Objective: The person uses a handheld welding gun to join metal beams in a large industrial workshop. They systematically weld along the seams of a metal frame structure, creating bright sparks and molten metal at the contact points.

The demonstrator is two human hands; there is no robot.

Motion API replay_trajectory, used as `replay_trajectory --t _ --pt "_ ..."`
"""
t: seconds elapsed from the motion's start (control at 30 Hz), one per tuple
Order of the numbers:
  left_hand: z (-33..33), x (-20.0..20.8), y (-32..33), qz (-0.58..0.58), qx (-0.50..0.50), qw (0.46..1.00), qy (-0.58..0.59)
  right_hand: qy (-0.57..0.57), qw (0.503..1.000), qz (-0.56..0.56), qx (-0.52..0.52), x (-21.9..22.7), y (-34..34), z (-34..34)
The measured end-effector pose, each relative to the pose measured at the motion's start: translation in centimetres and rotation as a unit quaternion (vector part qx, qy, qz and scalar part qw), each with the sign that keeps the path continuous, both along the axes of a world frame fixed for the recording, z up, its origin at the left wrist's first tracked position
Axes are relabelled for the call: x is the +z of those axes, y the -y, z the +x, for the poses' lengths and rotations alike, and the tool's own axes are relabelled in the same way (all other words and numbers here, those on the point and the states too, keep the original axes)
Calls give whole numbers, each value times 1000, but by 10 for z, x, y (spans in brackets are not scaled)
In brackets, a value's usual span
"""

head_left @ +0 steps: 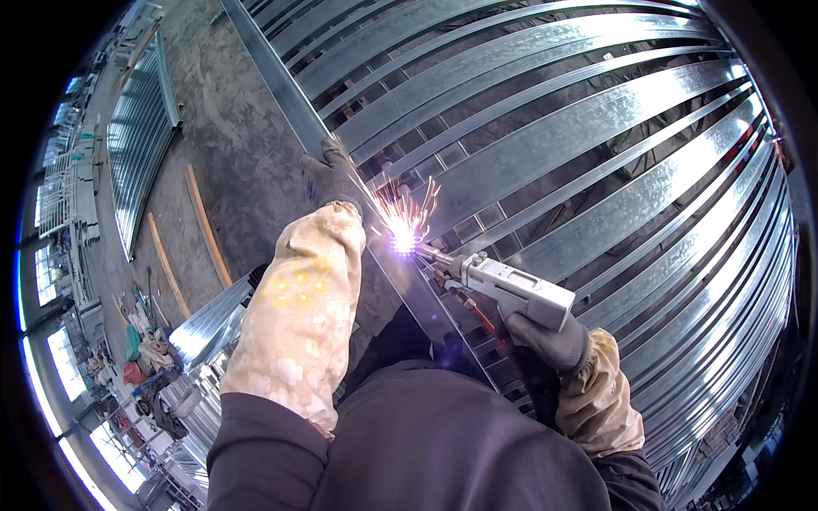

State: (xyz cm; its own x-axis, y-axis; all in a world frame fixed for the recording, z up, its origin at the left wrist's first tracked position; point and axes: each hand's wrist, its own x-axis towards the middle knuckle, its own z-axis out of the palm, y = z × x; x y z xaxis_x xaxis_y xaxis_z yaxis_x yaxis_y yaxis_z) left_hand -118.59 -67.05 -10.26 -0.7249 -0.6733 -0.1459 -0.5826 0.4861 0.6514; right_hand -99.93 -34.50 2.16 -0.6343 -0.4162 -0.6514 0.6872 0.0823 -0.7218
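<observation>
My right hand (550,342), in a dark glove, is wrapped around the grip of a silver handheld welding gun (520,287). The gun's nozzle points left at a long galvanized steel rail (274,72), where a bright purple-white glow (404,241) throws orange sparks up and outward. Just beyond the sparks, my left hand (334,175), also gloved, grips that same rail; some of its fingers are hidden. Several crosswise steel slats (511,183) meet the rail from the right. A red hose or cable (482,317) hangs beneath the gun.
Another slatted metal panel (141,140) lies on the grey floor at the left, near two wooden strips (207,226). Piled metal profiles (209,328) and cluttered goods (149,362) stand at lower left. Dark cables (626,136) run below the slats.
</observation>
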Motion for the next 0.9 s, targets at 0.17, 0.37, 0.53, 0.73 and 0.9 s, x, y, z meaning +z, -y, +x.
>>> replay_trajectory --t 0.17,0.37,0.53,0.73,0.9 --pt "0 12 -8 -26 7 1000 16 -12 1000 19 -10 3 2 1" --pt "0 5 0 -30 12 999 14 -9 1000 17 -7 3 1 5" --pt "-2 12 -9 -19 21 999 15 -41 999 7 -2 -1 -2 8" --pt "1 11 -10 2 9 1000 13 -57 998 -7 -11 -4 -6 13" --pt "1 10 -7 -29 6 1000 7 -20 1000 8 -12 -1 -8 16"
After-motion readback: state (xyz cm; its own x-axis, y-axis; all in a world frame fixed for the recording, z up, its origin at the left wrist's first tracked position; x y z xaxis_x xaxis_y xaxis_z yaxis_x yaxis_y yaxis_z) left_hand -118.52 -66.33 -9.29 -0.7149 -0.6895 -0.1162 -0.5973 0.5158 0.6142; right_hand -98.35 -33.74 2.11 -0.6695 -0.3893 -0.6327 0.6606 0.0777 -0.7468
